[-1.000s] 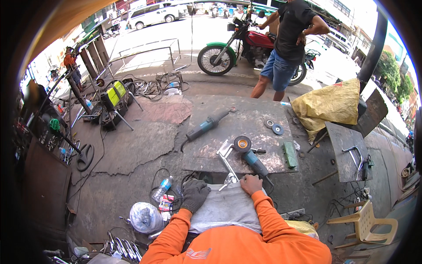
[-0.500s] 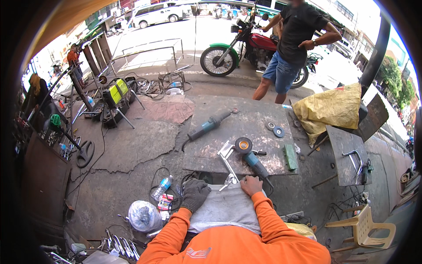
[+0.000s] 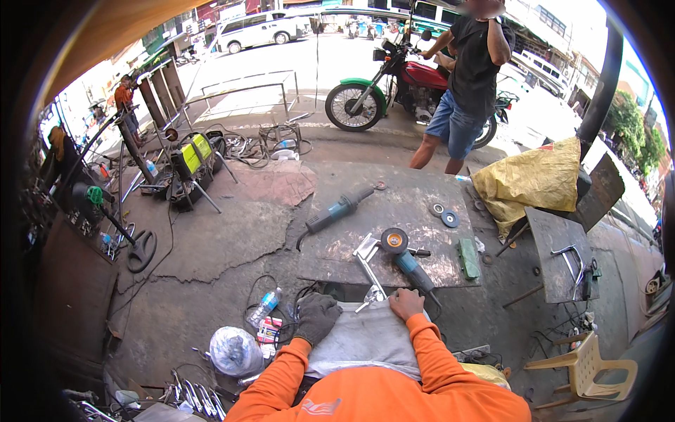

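Right in front of an orange shirt, a grey cloth. On its left side, the gloved left hand, fingers bent and down low. At its front right corner, the bare right hand, fingers curled down too. Too hard to see any tight grip on the cloth in left or right. Just ahead, between the two, the near end of a shiny metal bar. Long way of the bar: forward and a bit left, up onto the flat brown surface. Right hand closer to the near end; touching or not, too small to tell. Right of the bar, a blue grinder, with its round disc just beside the far end. Farther off, another grinder to the left, a green block to the right. Past the surface, a red motorbike.
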`<act>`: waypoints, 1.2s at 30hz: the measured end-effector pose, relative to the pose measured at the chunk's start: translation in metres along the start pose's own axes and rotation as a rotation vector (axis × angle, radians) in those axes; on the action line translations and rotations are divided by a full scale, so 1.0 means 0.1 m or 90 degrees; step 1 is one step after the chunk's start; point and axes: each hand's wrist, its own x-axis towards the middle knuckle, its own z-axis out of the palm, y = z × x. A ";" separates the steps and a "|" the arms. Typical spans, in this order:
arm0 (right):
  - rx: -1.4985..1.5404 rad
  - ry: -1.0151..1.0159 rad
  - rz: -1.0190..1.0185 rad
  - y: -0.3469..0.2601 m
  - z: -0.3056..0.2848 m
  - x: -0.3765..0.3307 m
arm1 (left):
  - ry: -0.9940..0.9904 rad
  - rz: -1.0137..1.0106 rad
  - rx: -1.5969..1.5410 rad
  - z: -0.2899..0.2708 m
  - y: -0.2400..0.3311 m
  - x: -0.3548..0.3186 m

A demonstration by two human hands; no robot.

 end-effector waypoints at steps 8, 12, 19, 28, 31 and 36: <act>0.007 -0.008 0.013 0.04 0.05 0.03 | 0.120 -0.008 0.081 0.14 -0.09 -0.07; 0.013 0.017 -0.003 0.03 0.05 0.03 | 0.023 -0.061 0.010 0.08 -0.12 -0.04; 0.023 0.015 -0.001 0.05 0.06 0.02 | -0.002 -0.071 0.004 0.03 -0.08 -0.04; 0.018 0.012 -0.004 0.07 0.07 0.02 | 0.013 -0.047 0.029 0.15 -0.25 -0.05; 0.014 0.014 -0.002 0.06 0.07 0.02 | -0.007 -0.066 0.019 0.14 -0.23 -0.04; 0.028 0.014 -0.002 0.04 0.04 0.00 | 0.041 0.054 0.120 0.02 0.01 -0.06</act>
